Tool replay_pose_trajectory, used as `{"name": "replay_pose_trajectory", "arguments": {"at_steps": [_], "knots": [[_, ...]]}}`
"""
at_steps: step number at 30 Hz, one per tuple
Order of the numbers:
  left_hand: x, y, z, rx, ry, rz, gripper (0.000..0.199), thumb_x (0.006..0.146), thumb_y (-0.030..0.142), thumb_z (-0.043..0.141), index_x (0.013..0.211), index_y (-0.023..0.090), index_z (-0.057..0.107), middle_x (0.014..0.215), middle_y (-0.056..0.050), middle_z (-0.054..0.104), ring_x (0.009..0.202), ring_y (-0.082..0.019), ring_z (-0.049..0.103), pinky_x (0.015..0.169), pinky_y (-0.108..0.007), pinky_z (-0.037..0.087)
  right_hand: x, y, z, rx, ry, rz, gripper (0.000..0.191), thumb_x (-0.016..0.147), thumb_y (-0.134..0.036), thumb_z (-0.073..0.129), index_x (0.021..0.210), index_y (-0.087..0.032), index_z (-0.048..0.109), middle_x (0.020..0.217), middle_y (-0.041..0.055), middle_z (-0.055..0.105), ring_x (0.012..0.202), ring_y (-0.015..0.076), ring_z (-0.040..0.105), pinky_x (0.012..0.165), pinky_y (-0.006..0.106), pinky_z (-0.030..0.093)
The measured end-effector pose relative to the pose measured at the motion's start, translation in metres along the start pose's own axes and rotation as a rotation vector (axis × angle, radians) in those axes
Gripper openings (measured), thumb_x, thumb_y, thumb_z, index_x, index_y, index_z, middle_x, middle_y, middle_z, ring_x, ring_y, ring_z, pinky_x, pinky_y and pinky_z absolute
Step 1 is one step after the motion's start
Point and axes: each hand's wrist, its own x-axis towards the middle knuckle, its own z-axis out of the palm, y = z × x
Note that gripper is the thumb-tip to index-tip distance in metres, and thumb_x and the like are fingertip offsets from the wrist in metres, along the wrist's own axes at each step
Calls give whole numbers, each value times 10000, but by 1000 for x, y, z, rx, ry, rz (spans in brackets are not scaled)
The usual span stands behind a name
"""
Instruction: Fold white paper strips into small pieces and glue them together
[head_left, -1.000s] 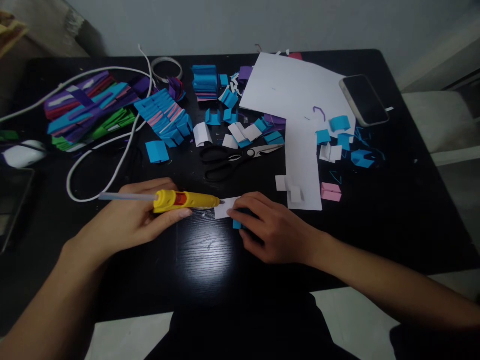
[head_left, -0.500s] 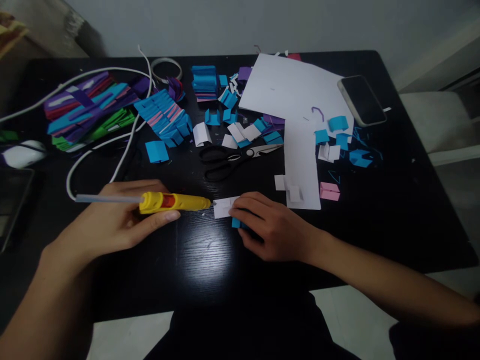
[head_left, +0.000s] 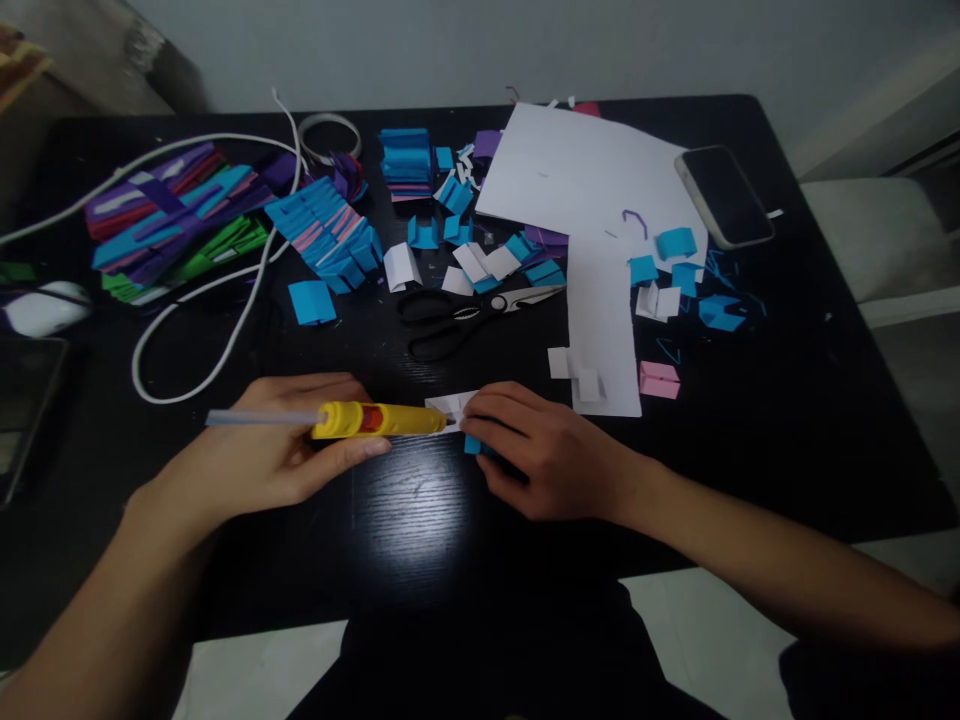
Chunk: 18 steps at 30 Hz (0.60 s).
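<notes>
My left hand [head_left: 300,440] is wrapped round a yellow hot glue gun [head_left: 390,420], with a clear glue stick [head_left: 259,417] jutting from its rear. The nozzle points right and lies over a small white paper piece [head_left: 441,402] on the table. My right hand [head_left: 532,450] presses on the right end of that paper, its fingers curled over it. A bit of blue paper [head_left: 472,444] shows beneath those fingers; the rest of it is hidden. Whether the nozzle touches the paper I cannot tell.
Black-handled scissors [head_left: 465,315] lie behind my hands, among folded blue and white paper pieces. White sheets [head_left: 600,290] and a phone [head_left: 724,195] are at the right. Paper strip bundles [head_left: 176,215] and a looped white cable [head_left: 142,350] occupy the left; a tape roll [head_left: 330,120] sits behind.
My left hand has moved right and slightly down with the glue gun, so the nozzle is now over the white paper instead of at its left edge. My right hand has stayed almost still.
</notes>
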Motion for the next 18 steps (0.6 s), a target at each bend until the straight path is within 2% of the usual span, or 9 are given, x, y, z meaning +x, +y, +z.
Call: {"name": "replay_pose_trajectory", "arguments": {"at_steps": [7, 14, 17, 18], "knots": [[0, -1, 1, 56, 11, -6, 305, 982, 370, 611, 751, 172, 613, 707, 1, 585, 576, -118, 574, 519, -219, 440, 0, 0, -1, 9, -12, 9, 267, 958, -111, 556, 1177, -38, 692, 1175, 204, 694, 1171, 305, 611, 981, 493, 611], [-4, -2, -5, 39, -7, -21, 368, 1009, 369, 576, 701, 168, 586, 676, 15, 546, 556, -95, 542, 515, -195, 426, 0, 0, -1, 10, -14, 4, 274, 946, -109, 570, 1160, 3, 699, 1163, 215, 688, 1174, 305, 602, 1005, 468, 599], [-6, -2, -7, 31, -10, -38, 370, 992, 372, 591, 679, 175, 595, 673, 14, 573, 549, -97, 553, 506, -190, 433, 0, 0, -1, 13, -11, 7, 273, 945, -109, 570, 1166, -8, 693, 1161, 213, 688, 1180, 306, 603, 1004, 475, 600], [-6, -2, -7, 26, 23, -79, 369, 966, 389, 623, 663, 179, 606, 664, 14, 585, 541, -99, 558, 500, -190, 437, 0, 0, -1, 17, -11, 10, 272, 945, -110, 568, 1169, -18, 691, 1165, 212, 687, 1183, 307, 604, 999, 482, 602]]}}
